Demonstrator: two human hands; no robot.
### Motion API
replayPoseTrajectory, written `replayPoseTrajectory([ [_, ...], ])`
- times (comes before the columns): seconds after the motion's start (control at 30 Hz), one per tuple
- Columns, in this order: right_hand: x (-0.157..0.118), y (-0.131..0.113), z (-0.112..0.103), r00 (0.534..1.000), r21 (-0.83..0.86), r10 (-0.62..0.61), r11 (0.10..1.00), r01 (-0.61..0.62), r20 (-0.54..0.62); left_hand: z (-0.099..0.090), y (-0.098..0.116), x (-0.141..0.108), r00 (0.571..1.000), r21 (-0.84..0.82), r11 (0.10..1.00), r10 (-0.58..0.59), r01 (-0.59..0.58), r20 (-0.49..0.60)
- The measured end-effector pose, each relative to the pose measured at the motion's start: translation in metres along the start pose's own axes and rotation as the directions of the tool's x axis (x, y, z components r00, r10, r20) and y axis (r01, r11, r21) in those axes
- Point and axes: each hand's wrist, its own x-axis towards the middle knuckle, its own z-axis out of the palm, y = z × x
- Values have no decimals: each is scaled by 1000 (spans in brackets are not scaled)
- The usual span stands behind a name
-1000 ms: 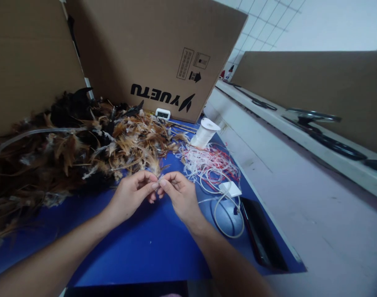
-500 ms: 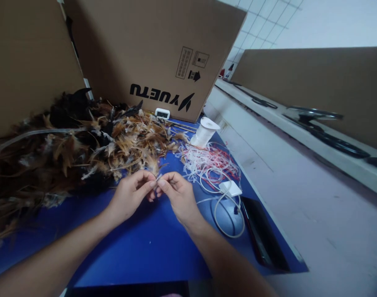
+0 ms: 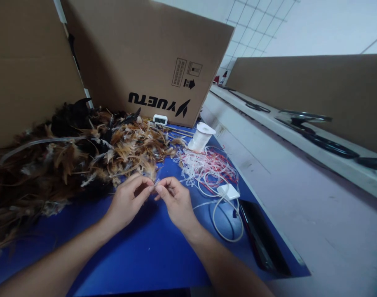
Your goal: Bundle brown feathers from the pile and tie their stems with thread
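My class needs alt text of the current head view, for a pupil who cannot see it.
A person's left hand and right hand pinch a small thin piece above a blue table. Brown and black feathers lie heaped at left; a white spool sits behind tangled white and red strands at right. Cardboard rises behind.

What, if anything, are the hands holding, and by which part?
The left hand and right hand pinch a thin pale strip at the fingertips; which part they grip cannot be told.
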Motion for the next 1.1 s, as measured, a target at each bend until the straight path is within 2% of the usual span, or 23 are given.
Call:
replayPoseTrajectory([
  [0.23, 0, 1, 3, 998, 140, 54, 989, -50, -25, 0, 4, -1, 997, 74, 995, 68, -65, -31],
  [0.4, 0, 0, 4, 997, 124, 66, 990, -61, -43, 4, -3, -2, 998, -68, 998, -13, 8, -68],
  [0.57, -1, -1, 4, 996, 86, 31, 996, -24, -82, 8, -5, -1, 993, -274, 956, -116, 102, -33],
  [0.9, -1, 1, 3, 989, -35, -81, 996, 77, -127, 7, 1, 1, 988, -340, 930, -152, 143, 0],
  [1.1, -1, 1, 2, 987, -41, -78, 996, 73, -140, 5, 3, 1, 981, -403, 896, -195, 186, 19],
])
